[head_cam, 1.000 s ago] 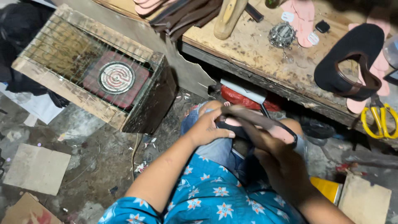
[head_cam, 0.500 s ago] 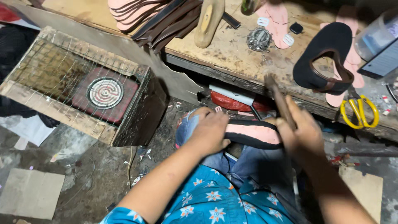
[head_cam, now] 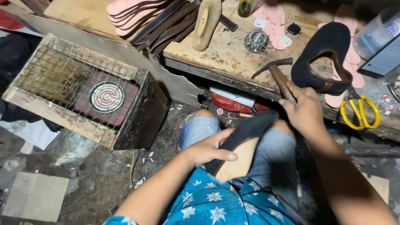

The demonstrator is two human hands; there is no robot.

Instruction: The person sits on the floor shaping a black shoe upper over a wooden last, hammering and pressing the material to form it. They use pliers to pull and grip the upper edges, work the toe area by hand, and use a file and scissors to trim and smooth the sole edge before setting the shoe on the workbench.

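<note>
My left hand (head_cam: 207,149) grips a dark shoe sole (head_cam: 241,143) with a tan underside, resting it on my lap over my jeans. My right hand (head_cam: 305,109) is closed round the wooden handle of a hammer (head_cam: 278,74), whose dark metal head points left just above the edge of the workbench. The hammer is raised above the far end of the sole, clear of it.
A wooden workbench (head_cam: 125,12) holds pink insoles (head_cam: 125,10), dark straps, a wooden shoe last (head_cam: 206,21), a black sandal sole with a brown strap (head_cam: 323,58) and yellow scissors (head_cam: 360,111). A wire-topped wooden box with an electric coil heater (head_cam: 106,96) stands at left.
The hammer has risen from lying across the sole to being lifted above it in my right hand. The sole has turned, showing its tan underside. The view has shifted slightly.
</note>
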